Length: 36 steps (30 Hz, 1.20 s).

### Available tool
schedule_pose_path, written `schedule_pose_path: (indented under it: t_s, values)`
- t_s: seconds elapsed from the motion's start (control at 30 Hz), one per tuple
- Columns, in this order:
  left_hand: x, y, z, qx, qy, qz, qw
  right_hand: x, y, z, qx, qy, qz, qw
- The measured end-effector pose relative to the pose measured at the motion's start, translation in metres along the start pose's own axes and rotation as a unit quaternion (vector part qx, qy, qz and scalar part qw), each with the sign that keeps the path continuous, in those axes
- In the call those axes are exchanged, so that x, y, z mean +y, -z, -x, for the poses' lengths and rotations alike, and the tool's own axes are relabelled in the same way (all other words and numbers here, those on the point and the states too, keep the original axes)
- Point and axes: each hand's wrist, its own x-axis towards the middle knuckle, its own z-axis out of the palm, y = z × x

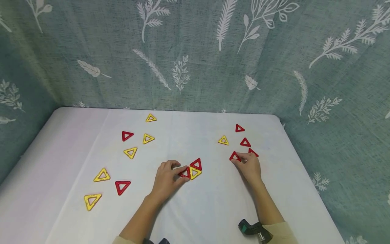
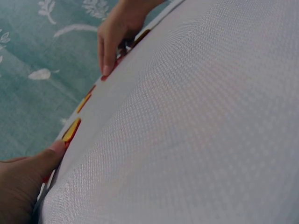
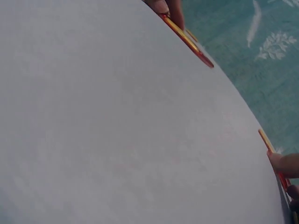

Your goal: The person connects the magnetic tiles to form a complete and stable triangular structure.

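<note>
Near the table's middle my left hand (image 1: 167, 179) holds a red triangle frame (image 1: 187, 172) between thumb and forefinger. That piece lies against a yellow triangle frame (image 1: 191, 178), and another red triangle (image 1: 199, 163) touches the yellow one on its far side. To the right, my right hand (image 1: 250, 167) pinches a separate red triangle (image 1: 231, 156) by its right side. A partly covered red triangle (image 1: 254, 154) lies just behind that hand. In the left wrist view, the left thumb (image 2: 50, 156) is beside the joined pieces; fingers hide part of the held triangle.
Loose yellow (image 1: 102, 179) and red (image 1: 118, 190) triangles are scattered over the left of the white table (image 1: 195, 217). Beyond the right hand lie a yellow triangle (image 1: 220, 140) and red ones (image 1: 241, 143). A green leaf-patterned cloth (image 1: 195, 91) borders the back and sides.
</note>
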Motion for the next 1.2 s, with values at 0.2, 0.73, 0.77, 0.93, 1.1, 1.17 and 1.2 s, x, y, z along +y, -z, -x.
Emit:
schedule_pose_path:
  t_s: [0.2,0.73,0.77,0.93,1.1,1.17,1.2]
  values:
    - [0.003,0.0,0.0,0.001,0.008,-0.003,1.0,-0.005,-0.005,0.005,-0.002,0.001,-0.004,1.0]
    - [0.005,0.003,0.0,0.006,-0.017,-0.002,0.9998,-0.02,-0.02,0.028,-0.038,0.049,-0.017,0.9979]
    - [0.005,0.003,0.0,0.002,-0.018,-0.004,0.9998,-0.021,-0.021,0.029,-0.039,0.053,-0.015,0.9977]
    - [0.004,0.0,0.0,-0.006,-0.023,-0.017,0.9996,-0.025,-0.027,0.036,-0.039,0.073,-0.006,0.9966]
    - [0.005,-0.003,0.001,0.007,-0.035,-0.015,0.9992,-0.03,-0.036,0.047,-0.018,0.084,-0.005,0.9963]
    - [0.005,-0.003,0.001,0.012,-0.037,-0.015,0.9991,-0.031,-0.041,0.051,-0.011,0.101,-0.012,0.9948]
    - [0.004,-0.002,0.001,0.015,-0.034,-0.013,0.9992,-0.031,-0.044,0.052,-0.009,0.112,-0.014,0.9935]
